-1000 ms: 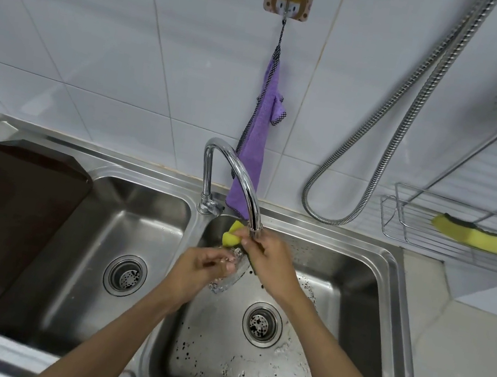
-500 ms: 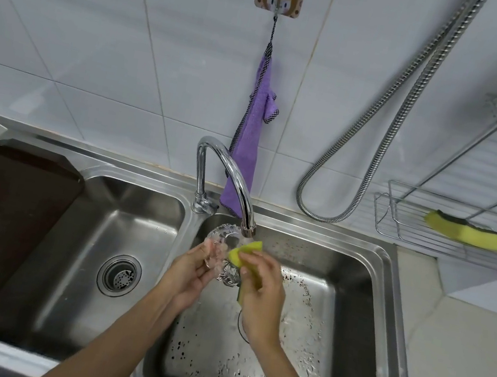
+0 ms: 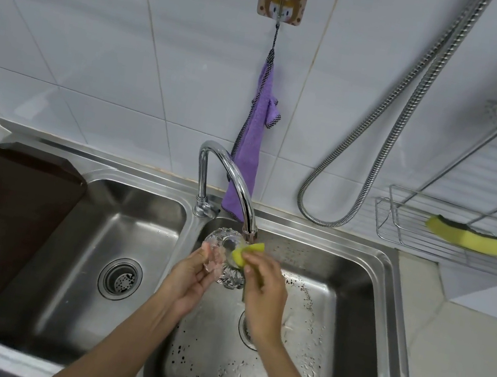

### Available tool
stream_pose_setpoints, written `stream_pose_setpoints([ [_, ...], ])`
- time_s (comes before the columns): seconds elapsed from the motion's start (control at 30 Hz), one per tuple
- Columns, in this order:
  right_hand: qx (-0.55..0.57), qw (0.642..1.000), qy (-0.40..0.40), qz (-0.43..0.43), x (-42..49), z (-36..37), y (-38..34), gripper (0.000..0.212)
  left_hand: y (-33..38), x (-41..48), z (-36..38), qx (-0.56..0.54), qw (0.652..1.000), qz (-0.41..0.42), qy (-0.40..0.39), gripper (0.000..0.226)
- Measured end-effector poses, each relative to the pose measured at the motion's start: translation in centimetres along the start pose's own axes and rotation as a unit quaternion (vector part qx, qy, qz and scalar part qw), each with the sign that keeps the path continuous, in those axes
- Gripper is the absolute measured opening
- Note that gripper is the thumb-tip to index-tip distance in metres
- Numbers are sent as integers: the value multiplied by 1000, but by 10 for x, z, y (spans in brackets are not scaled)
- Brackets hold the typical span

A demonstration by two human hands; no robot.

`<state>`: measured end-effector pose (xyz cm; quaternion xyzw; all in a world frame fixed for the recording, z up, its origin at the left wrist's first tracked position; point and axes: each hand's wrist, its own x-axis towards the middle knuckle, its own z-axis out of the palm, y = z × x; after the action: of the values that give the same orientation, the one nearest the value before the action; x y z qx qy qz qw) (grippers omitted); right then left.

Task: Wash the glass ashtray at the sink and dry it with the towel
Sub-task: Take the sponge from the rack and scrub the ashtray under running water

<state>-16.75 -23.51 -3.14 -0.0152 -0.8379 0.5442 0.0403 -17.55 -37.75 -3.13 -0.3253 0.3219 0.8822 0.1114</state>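
The glass ashtray [image 3: 226, 256] hangs over the right basin of the sink [image 3: 358, 274], just under the faucet [image 3: 231, 182] spout, tipped up on edge so its hollow faces me and toward my right hand. My left hand [image 3: 191, 281] holds it from the left: those fingers [image 3: 212, 256] are pinched on its near-left rim, part of them showing through the glass. My right hand [image 3: 261, 293] comes from the other side, its fingers [image 3: 256, 261] pressed together on a yellow sponge [image 3: 246, 252] that touches the ashtray's right edge and hollow. So the ashtray lies between my two sets of fingers, beyond the left fingertips and just left of the right ones. I cannot tell whether water is running. I judge the scrubbing step is in hand; the purple towel [image 3: 250, 142] for drying hangs on the wall behind the faucet, well beyond both hands and untouched, nearer my right hand.
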Motion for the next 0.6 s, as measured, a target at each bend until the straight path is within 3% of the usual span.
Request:
stream_pose_setpoints([
  [0.3,-18,1000,-9,12,47,18,-30,24,-2,-6,6,77,994,35,-68,27],
  [0.4,53,991,18,118,63,13,-32,24,-2,-13,5,171,976,83,-103,34],
  [0.47,140,954,-29,265,72,8,-25,44,-2,-16,3,259,946,137,-137,29],
  [0.53,247,877,-133,391,74,-2,-14,50,-1,-17,0,332,907,180,-184,27],
  [0.6,332,790,-225,465,68,-11,-8,42,1,-18,-1,391,868,204,-230,25],
])
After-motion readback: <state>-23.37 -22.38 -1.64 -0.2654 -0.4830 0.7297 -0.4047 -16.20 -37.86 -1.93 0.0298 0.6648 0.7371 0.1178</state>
